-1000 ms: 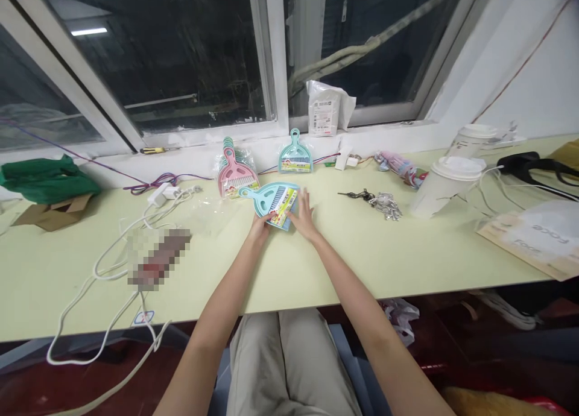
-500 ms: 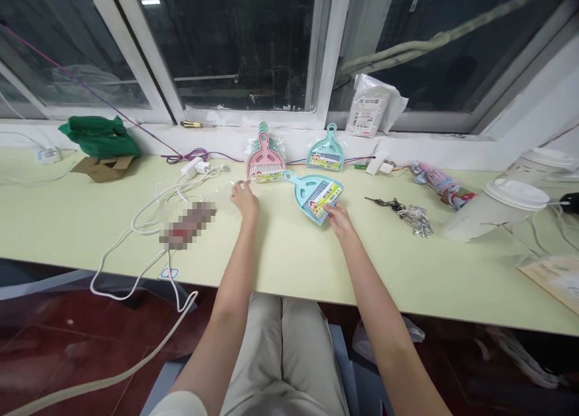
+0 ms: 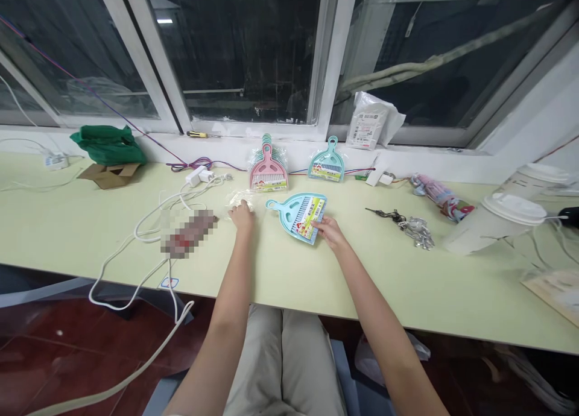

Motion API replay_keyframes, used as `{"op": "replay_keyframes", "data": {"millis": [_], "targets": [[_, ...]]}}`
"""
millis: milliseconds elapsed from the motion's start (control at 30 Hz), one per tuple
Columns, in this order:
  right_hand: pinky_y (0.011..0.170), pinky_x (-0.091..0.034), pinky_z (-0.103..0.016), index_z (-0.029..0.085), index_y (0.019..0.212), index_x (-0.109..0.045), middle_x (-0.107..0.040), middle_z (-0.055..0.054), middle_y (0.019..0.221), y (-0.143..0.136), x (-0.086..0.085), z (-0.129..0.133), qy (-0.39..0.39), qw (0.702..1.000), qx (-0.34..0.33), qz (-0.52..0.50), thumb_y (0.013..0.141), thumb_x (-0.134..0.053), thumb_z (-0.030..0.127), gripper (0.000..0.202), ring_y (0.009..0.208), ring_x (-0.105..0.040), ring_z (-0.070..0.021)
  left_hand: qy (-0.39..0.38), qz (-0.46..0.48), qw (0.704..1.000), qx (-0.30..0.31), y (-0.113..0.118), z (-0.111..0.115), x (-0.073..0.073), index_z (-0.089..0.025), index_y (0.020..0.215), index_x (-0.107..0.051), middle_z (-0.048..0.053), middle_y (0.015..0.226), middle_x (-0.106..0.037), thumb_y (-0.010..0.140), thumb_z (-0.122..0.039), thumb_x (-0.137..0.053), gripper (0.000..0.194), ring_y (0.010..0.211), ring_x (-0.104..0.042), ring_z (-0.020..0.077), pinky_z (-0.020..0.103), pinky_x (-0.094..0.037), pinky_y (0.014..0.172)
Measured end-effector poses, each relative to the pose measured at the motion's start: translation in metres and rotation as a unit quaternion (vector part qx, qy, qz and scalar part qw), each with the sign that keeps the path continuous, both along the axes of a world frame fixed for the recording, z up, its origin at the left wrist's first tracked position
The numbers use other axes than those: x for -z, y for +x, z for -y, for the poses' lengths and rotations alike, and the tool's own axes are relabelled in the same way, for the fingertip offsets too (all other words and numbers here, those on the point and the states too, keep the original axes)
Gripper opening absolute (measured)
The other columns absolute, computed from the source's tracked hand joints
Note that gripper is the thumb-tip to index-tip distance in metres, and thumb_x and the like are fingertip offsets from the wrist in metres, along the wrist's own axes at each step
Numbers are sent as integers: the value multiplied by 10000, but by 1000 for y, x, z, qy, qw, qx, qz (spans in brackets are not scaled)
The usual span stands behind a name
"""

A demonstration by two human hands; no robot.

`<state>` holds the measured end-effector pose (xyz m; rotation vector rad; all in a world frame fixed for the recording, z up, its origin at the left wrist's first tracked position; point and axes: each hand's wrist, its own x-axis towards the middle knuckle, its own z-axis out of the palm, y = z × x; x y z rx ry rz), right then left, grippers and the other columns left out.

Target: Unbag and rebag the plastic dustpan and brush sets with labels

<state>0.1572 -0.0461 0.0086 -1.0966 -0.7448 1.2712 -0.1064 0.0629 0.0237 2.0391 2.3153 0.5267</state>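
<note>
A light blue mini dustpan set [image 3: 298, 214] with a colourful label lies flat on the pale green table [image 3: 316, 271]. My right hand [image 3: 329, 232] grips its lower right corner. My left hand [image 3: 242, 214] rests on a clear plastic bag [image 3: 237, 199] lying on the table to the left of the dustpan, fingers closed on it. Behind them, a stack of bagged pink and teal dustpan sets [image 3: 268, 169] and a single teal set [image 3: 326, 164] lean against the window ledge.
White cables and a charger [image 3: 194, 178] sprawl to the left, beside a blurred object [image 3: 187, 234]. A green bag [image 3: 108, 143] and cardboard box [image 3: 108, 175] sit far left. Keys [image 3: 409, 226], a folded umbrella [image 3: 441, 193] and lidded paper cups [image 3: 495, 220] lie right.
My left hand left the blue dustpan and moved left onto the clear plastic bag. My right hand kept hold of the dustpan and drew it slightly nearer. The view swung left.
</note>
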Motion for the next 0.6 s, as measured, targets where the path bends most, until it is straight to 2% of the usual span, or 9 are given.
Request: {"op": "replay_keyframes", "data": {"millis": [167, 400, 600], "targets": [[732, -601, -340, 169, 835, -693, -759, -33, 828, -4, -5, 2, 2, 1000, 0, -2, 582, -800, 92, 285, 757, -717, -198, -8, 18, 1000, 24, 10, 2, 5, -157, 929, -655, 166, 1011, -670, 858, -152, -444, 222, 1066, -527, 326, 414, -313, 861], [701, -599, -348, 166, 801, -675, -749, -31, 775, -10, -10, 3, 4, 999, 51, -5, 544, -802, 93, 296, 752, -716, -217, 174, 61, 981, 61, 43, 19, -6, -196, 1003, -621, 143, 1042, -626, 924, -183, -376, 259, 1050, -501, 302, 417, -324, 856], [743, -589, -384, 176, 810, -656, -752, -53, 814, -11, -20, 9, 26, 994, 109, 7, 519, -816, 168, 332, 853, -713, -268, 233, 98, 956, 151, 62, 31, -5, -212, 962, -615, 113, 1060, -613, 911, -192, -422, 200, 1056, -508, 277, 438, -303, 958]]}}
